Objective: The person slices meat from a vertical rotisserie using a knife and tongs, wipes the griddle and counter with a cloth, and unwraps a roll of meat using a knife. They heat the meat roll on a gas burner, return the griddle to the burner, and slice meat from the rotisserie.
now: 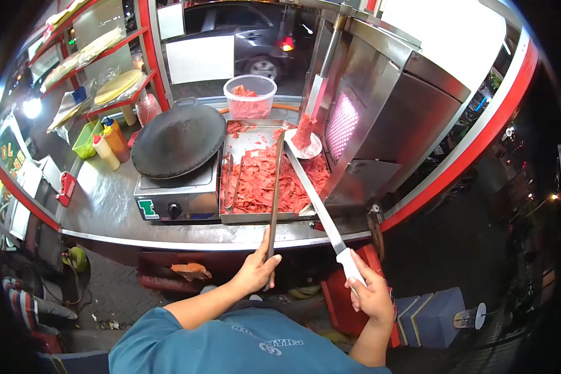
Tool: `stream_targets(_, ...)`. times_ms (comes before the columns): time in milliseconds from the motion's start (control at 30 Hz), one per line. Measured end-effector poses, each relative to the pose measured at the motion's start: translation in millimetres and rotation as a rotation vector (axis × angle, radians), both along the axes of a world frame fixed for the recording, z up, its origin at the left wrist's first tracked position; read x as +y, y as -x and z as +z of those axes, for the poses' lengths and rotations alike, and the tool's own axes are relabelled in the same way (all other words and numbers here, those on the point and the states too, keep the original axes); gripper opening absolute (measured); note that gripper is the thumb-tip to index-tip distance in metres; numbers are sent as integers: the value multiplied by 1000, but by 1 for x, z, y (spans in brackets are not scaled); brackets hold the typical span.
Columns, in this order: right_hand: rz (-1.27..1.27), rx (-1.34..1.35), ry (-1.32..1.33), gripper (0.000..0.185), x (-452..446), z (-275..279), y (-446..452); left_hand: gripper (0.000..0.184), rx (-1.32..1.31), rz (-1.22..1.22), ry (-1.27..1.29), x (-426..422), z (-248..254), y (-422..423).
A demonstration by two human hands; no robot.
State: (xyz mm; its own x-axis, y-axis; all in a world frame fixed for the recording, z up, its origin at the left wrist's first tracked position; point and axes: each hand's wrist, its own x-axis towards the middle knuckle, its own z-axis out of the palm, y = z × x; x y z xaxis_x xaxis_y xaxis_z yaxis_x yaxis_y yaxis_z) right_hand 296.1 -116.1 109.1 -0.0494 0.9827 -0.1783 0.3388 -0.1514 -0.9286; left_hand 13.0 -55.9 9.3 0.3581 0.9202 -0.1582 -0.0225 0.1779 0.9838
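My right hand (371, 294) is closed around the white handle of a long knife (315, 196). The blade points forward and left across the meat tray, its tip near a white dish (313, 148) at the foot of the spit. My left hand (257, 269) grips a long, narrow metal tool (276, 199), whose kind I cannot make out. Its far end is close to the knife tip; whether they touch is unclear. Beneath both lies a heap of sliced reddish meat (258, 177) in a metal tray (255, 217). A small piece of meat (303, 132) remains low on the vertical spit (318, 93).
The grill (345, 124) glows right of the spit. A black round griddle (179, 140) sits left of the tray. Behind stands a clear tub (250, 107) with meat. Sauce bottles (107, 153) and red shelves (121, 98) holding flatbreads are at left.
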Motion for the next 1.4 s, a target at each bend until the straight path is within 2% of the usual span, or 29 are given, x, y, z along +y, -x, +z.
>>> stream_targets(33,-50,133,68,63,-4,0,-1,85,-3,8,36,-3,2,4)
stream_targets(100,0,-143,-248,59,9,-44,-9,84,-33,-11,34,-11,-3,11)
stream_targets(233,-57,-258,-566,55,58,-55,30,82,-139,-18,76,-37,3,17)
stream_targets(367,-138,-366,-694,58,101,-55,62,77,-363,-84,99,-65,8,31)
stream_targets(400,-155,-401,-678,59,107,-55,66,77,-316,-72,82,-66,11,34)
stream_targets(433,-176,-433,-784,58,114,-71,65,76,-269,-59,66,-66,14,37)
stream_targets(500,-195,-436,-804,57,105,-96,64,75,-177,-17,26,-59,14,38)
stream_targets(600,-209,-406,-833,53,79,-152,55,76,-214,-8,36,-36,2,37)
stream_targets(667,-221,-370,-824,53,65,-170,57,77,-150,-30,57,-24,-1,36)
stream_targets(767,-221,-350,-913,52,74,-158,66,78,-42,-23,78,-4,0,39)
stream_targets(800,-233,-342,-856,53,78,-157,68,79,-37,-22,66,1,10,42)
stream_targets(900,-230,-350,-805,54,82,-151,71,77,-239,29,41,13,3,44)
stream_targets(1033,-221,-334,-868,54,78,-155,75,81,-333,53,-4,-1,27,25)
stream_targets(1133,-221,-317,-826,53,67,-164,76,82,-393,-64,13,3,33,16)
stream_targets(1333,-248,-276,-818,52,77,-163,92,83,-439,-116,61,1,42,-2)
stream_targets(1367,-256,-304,-899,53,87,-161,94,83,-408,-114,57,0,43,-3)
stream_targets(1400,-249,-283,-845,53,95,-159,96,83,-397,-116,40,0,43,-4)
